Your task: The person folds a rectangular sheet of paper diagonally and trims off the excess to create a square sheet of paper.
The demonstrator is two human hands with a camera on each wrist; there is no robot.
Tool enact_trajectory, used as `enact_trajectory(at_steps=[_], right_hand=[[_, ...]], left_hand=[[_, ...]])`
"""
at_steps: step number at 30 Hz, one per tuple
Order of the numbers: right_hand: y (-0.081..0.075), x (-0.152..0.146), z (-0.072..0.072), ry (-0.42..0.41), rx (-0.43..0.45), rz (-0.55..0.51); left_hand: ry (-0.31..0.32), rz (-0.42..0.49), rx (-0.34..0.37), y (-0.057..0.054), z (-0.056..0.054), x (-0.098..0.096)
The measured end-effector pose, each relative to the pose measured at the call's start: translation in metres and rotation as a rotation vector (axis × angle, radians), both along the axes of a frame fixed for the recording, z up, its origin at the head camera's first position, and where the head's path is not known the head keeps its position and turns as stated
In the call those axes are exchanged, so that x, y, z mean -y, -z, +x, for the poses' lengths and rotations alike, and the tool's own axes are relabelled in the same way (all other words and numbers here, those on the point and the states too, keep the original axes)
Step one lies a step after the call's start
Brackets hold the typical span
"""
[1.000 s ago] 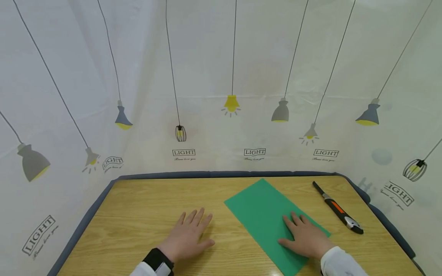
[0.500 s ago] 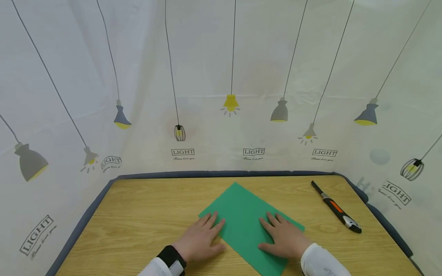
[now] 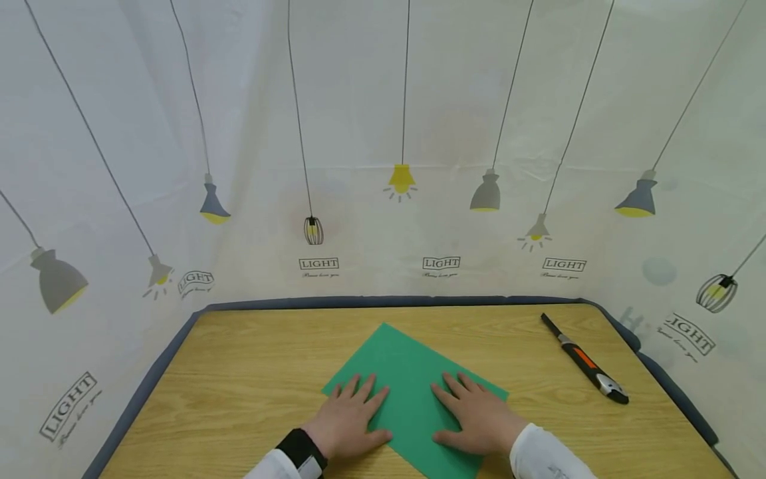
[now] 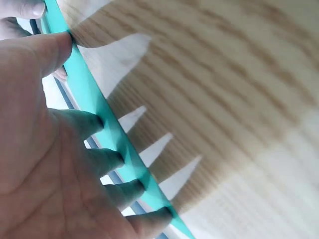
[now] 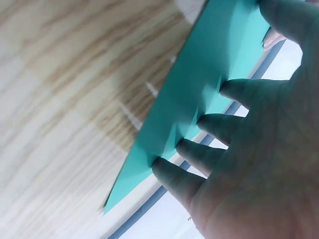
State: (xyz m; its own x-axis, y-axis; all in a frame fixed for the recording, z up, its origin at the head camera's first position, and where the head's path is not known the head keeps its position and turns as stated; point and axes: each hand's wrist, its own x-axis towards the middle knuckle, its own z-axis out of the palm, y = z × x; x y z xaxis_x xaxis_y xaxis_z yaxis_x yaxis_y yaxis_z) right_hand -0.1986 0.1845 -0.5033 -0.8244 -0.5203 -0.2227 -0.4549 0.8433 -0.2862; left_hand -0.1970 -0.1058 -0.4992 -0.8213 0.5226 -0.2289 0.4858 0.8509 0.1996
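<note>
A green sheet of paper (image 3: 407,392) lies flat and turned at an angle on the wooden table, one corner pointing to the back. My left hand (image 3: 350,419) rests with spread fingers on its left edge. In the left wrist view, the fingertips (image 4: 132,189) of that hand touch the green sheet (image 4: 84,79). On the sheet's right part my right hand (image 3: 479,416) lies with fingers spread. The right wrist view has its fingertips (image 5: 162,169) pressing on the green surface (image 5: 174,109). The sheet's near corner runs out of the head view.
A black and orange folding saw (image 3: 583,359) lies on the right side of the wooden table (image 3: 239,372). Dark blue edging (image 3: 371,302) borders the table's back and sides. Behind it hangs a white cloth (image 3: 359,133) printed with lamps.
My right hand has slid the green sheet to the left, turning it slightly. My left hand has moved a little right and now rests on its left edge. The folding saw stayed put.
</note>
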Motion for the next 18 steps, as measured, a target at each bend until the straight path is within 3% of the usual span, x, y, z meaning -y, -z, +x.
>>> enact_trajectory(at_steps=[11, 18], right_hand=[[-0.001, -0.012, 0.011, -0.049, -0.020, -0.029], [-0.002, -0.015, 0.018, -0.049, 0.031, -0.053]], left_hand=[[-0.092, 0.024, 0.004, -0.002, 0.007, 0.014], [-0.155, 0.041, 0.012, 0.000, 0.010, 0.026]])
